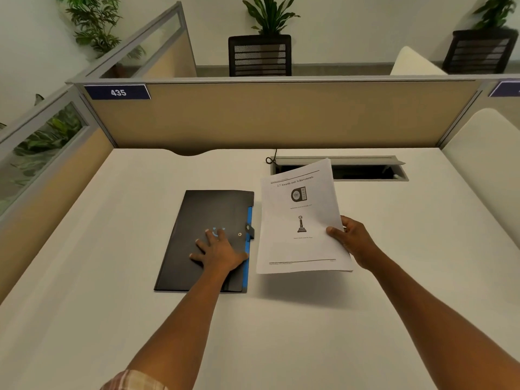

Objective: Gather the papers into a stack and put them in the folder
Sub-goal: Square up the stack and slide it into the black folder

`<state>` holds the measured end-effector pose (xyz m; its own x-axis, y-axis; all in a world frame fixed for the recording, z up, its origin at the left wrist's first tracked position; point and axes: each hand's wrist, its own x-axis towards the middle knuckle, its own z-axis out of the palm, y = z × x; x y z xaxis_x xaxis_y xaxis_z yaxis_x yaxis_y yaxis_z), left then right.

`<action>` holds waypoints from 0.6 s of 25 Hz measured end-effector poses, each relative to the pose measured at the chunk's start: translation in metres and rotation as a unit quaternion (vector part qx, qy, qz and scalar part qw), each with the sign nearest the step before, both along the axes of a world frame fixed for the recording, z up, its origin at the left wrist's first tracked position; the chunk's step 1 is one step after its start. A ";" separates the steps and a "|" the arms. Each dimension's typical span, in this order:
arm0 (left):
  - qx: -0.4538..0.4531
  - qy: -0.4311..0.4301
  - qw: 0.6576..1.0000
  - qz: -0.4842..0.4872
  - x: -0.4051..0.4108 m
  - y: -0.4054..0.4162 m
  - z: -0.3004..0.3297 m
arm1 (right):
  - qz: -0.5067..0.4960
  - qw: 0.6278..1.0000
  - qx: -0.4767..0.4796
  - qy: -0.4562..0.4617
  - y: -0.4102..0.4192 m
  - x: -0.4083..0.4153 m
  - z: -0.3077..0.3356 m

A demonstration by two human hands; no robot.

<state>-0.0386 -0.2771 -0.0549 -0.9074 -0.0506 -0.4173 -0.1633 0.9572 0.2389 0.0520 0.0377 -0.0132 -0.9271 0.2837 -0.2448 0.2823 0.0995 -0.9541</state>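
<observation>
A black folder with a blue edge and a snap strap lies closed on the white desk, left of centre. My left hand rests flat on its cover, fingers spread. To the right, my right hand grips a stack of white printed papers by its right edge, thumb on top. The stack is lifted off the desk and throws a shadow below it. The top sheet carries a heading and two small pictures. The papers sit just right of the folder's blue edge, apart from it.
Behind the papers a grey cable tray is cut into the desk, with a black cable at its left end. Beige cubicle partitions close in the back and left. A cream chair back stands at the right.
</observation>
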 end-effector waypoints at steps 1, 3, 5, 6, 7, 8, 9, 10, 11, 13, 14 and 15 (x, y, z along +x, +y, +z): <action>-0.003 -0.012 1.000 0.001 0.000 0.002 -0.001 | 0.000 1.000 0.000 -0.001 0.002 0.000 -0.001; -0.012 -0.032 0.999 -0.002 -0.005 0.005 0.000 | -0.001 1.000 0.000 -0.004 0.005 -0.001 -0.003; -0.022 -0.048 0.999 -0.009 -0.007 0.008 0.004 | -0.002 1.000 0.001 -0.008 0.007 -0.003 -0.006; -0.026 -0.053 0.998 -0.012 -0.008 0.009 0.005 | -0.003 1.000 0.001 -0.008 0.007 -0.004 -0.006; -0.029 -0.058 0.998 -0.015 -0.010 0.009 0.004 | -0.003 1.000 0.000 -0.008 0.006 -0.005 -0.007; -0.031 -0.061 0.997 -0.018 -0.012 0.009 0.003 | -0.003 1.000 -0.001 -0.008 0.006 -0.006 -0.008; -0.036 -0.060 0.997 -0.024 -0.014 0.008 0.003 | -0.001 1.000 -0.002 -0.007 0.005 -0.007 -0.008; -0.039 -0.051 0.997 -0.041 -0.016 0.008 0.005 | 0.001 1.000 -0.002 -0.007 0.005 -0.008 -0.008; -0.037 -0.031 0.997 -0.067 -0.016 0.008 0.009 | 0.002 1.000 -0.002 -0.007 0.004 -0.009 -0.009; 0.003 0.014 0.993 -0.113 -0.013 0.011 0.020 | 0.002 1.000 -0.007 -0.008 0.003 -0.011 -0.009; 0.014 0.029 0.991 -0.129 -0.011 0.015 0.027 | 0.001 1.000 -0.011 -0.008 0.002 -0.011 -0.010; 0.008 0.045 0.989 -0.143 -0.008 0.019 0.033 | 0.000 1.000 -0.015 -0.007 0.001 -0.011 -0.010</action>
